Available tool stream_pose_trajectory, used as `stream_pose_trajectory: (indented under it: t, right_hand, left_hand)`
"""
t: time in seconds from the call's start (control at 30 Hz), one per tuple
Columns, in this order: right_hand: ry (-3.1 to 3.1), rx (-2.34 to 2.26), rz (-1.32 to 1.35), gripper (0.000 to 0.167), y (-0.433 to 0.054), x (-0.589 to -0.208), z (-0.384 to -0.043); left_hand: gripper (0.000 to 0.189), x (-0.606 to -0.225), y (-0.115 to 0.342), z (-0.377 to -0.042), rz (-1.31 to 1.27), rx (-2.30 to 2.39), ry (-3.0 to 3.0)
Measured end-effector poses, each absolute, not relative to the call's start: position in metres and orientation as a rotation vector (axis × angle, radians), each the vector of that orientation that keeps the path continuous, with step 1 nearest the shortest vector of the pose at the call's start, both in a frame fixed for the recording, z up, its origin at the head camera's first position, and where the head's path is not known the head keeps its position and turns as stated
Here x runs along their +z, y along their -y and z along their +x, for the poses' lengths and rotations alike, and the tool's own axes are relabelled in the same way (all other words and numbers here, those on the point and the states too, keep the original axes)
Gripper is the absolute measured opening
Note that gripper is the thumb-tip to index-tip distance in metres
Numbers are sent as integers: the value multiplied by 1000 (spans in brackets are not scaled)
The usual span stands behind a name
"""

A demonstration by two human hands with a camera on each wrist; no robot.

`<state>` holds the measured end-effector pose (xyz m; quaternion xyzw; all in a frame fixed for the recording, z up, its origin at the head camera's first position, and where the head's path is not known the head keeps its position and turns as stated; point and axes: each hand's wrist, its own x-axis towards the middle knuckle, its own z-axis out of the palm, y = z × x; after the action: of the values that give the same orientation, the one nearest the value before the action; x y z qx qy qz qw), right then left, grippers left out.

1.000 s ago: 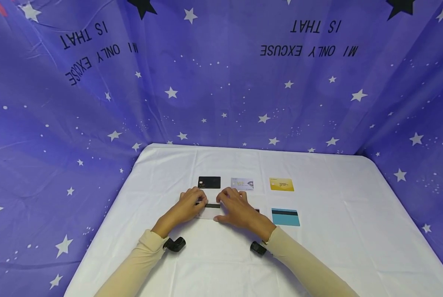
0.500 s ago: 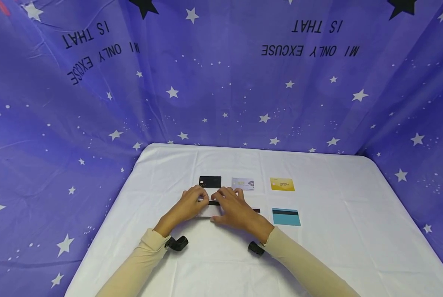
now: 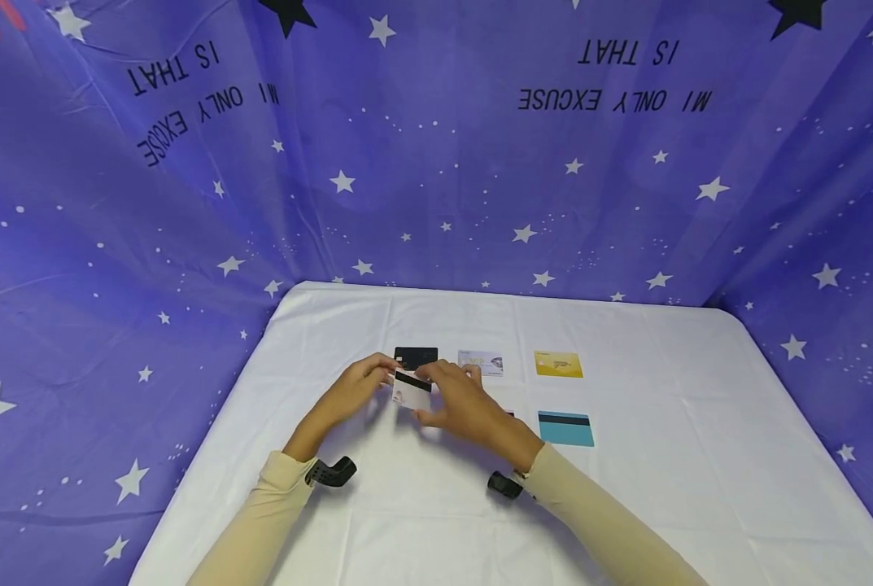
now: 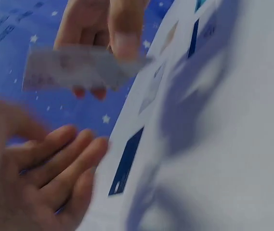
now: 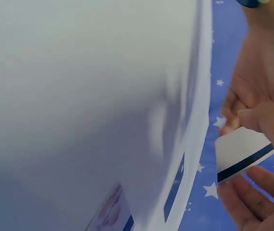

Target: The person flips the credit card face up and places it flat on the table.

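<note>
Sitting under it all is one big white table (image 3: 663,456). I have two hands: my right hand (image 3: 469,407) pinches a white card (image 3: 411,393) up off the table; my left hand (image 3: 351,391) is loose, just beside it. I think I'm turning this card over, and next it needs a steady pinch. I count six: this one, and flat below, one black card (image 3: 416,356), one silver card (image 3: 482,364), one yellow card (image 3: 559,365), one blue card (image 3: 565,431), one pale card (image 4: 208,33).

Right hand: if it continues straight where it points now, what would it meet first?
Probably the left hand, just beyond the white card that the right hand holds; depth is unclear, so they might miss.
</note>
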<state>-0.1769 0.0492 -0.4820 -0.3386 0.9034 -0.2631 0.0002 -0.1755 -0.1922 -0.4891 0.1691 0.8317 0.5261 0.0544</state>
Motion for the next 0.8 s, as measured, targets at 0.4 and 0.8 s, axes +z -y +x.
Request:
stream_pose_trajectory:
  t: [0.4, 0.8]
  right_hand:
    - [-2577, -1307, -1019, 59, -50, -480, -179]
    - [-2373, -1526, -939, 57, -50, -482, -179]
  left_hand:
    - [63, -499, 188, -162, 735, 1558, -2266]
    - [59, -499, 190, -160, 683, 1656, -2295]
